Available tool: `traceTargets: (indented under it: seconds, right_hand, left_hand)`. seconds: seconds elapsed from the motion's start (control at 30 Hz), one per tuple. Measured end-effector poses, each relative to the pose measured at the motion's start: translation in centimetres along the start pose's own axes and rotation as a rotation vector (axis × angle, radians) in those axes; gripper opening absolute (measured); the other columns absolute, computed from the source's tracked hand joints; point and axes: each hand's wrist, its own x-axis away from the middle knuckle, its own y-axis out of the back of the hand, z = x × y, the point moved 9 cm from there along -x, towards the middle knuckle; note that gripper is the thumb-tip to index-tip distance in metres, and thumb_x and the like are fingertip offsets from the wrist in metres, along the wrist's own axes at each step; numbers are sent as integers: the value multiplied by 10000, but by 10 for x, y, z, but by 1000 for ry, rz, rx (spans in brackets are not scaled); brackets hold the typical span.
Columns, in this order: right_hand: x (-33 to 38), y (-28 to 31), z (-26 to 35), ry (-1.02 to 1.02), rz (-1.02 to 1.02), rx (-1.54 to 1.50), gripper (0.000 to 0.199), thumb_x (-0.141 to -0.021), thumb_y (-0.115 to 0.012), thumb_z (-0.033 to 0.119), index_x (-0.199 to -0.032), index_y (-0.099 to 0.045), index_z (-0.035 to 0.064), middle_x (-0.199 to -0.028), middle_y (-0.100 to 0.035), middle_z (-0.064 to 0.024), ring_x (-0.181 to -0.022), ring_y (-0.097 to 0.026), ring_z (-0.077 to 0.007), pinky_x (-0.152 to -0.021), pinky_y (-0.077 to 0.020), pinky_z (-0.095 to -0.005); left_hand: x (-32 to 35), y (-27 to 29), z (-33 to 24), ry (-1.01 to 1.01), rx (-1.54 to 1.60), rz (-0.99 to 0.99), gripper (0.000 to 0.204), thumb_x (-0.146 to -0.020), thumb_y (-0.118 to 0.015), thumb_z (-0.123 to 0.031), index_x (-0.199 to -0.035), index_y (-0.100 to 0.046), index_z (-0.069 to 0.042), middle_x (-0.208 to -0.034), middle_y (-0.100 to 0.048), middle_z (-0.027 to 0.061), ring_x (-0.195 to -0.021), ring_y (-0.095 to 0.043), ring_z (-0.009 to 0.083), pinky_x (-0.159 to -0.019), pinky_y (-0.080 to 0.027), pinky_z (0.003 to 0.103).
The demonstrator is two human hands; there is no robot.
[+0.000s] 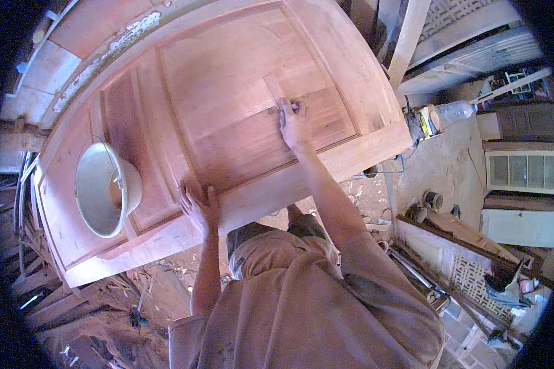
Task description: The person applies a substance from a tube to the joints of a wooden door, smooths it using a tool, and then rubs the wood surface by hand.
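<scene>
A large reddish-brown wooden panelled door lies flat before me. My left hand rests on its near frame, fingers spread, holding nothing. Over the big right-hand panel, my right hand is closed with a thin, flat, light brown strip at its fingers. Whether the strip is wood or a scraper blade I cannot tell. The panel's far part looks paler and dustier than the darker part near my right hand. To the left, a white bucket with a wire handle sits on the door, something brown inside.
Wood scraps and sawdust lie at the lower left. At the right are a clear plastic bottle, a white-framed glazed window and a long board leaning among lattice pieces. A diagonal post stands past the door's far right corner.
</scene>
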Motion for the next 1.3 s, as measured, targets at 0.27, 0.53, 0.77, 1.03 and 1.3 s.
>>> traceTargets:
  seconds: [0.27, 0.53, 0.77, 1.03, 1.3]
  right_hand:
    - [63, 40, 49, -180, -35, -244, 427, -959, -621, 215, -1329, -547, 14, -1054, -631, -254, -772, -632, -313, -720, -519, -398]
    - [262, 59, 100, -274, -84, -520, 310, -989, -603, 145, -1267, -591, 7, -1045, -632, -113, -876, -622, -171, -778, -521, -320]
    - [280, 75, 94, -417, -22, -499, 302, -945, -577, 85, -1239, -614, 26, -1086, -652, -167, -990, -641, -293, -880, -516, -382]
    - [252, 90, 63, -323, -80, -540, 295, -1005, -527, 94, -1269, -603, -12, -1173, -650, -119, -1083, -597, -200, -972, -468, -338]
    - [237, 71, 60, -400, 134, -747, 303, -1012, -531, 163, -1241, -604, -21, -1111, -646, -70, -1029, -581, -152, -936, -462, -300]
  left_hand:
    - [1, 13, 0, 23, 50, 49, 703, -895, -679, -420, -1425, -426, -34, -1521, -414, 179, -1416, -375, 365, -1150, -290, 525]
    - [9, 5, 7, -61, 19, -2, 708, -901, -671, -446, -1424, -426, -35, -1523, -405, 202, -1430, -356, 374, -1148, -288, 527]
    - [6, -3, 34, -95, 207, -55, 683, -938, -634, -450, -1402, -436, 10, -1478, -447, 235, -1380, -413, 401, -1122, -332, 530]
    - [6, 70, 126, 791, 1385, -181, 852, -961, -545, -610, -1545, -286, -47, -1468, -440, 193, -1332, -443, 321, -1059, -400, 482]
    - [-45, 152, 144, 836, 1379, -360, 1018, -856, -639, -698, -1570, -208, -115, -1611, -239, 105, -1458, -273, 328, -1121, -320, 545]
